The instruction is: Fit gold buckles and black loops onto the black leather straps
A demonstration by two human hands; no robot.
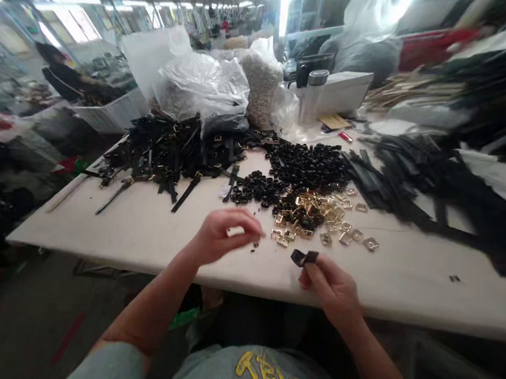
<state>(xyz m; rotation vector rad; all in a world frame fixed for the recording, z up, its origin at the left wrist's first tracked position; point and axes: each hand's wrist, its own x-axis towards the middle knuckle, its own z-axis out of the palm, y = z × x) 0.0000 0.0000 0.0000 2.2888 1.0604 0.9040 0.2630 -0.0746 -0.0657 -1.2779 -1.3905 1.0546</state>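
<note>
My right hand (330, 286) pinches a short black strap piece (303, 258), bent into a curl, just above the front of the table. My left hand (223, 237) is closed, thumb and forefinger tips together; whatever may be between them is too small to make out. Below its fingertips lie a few tiny dark bits (255, 245). Gold-coloured buckles (284, 236) spread over the table between and beyond both hands. Behind them are heaps of small black loops (310, 165), some mixed in among the buckles.
Black straps with buckles (168, 153) are piled at the left. Long black strips (394, 171) lie at the right. Plastic bags (209, 81), a bottle (313, 98) and a red lighter (345, 136) stand or lie at the back of the white table (122, 234). Another person (65, 72) is far left.
</note>
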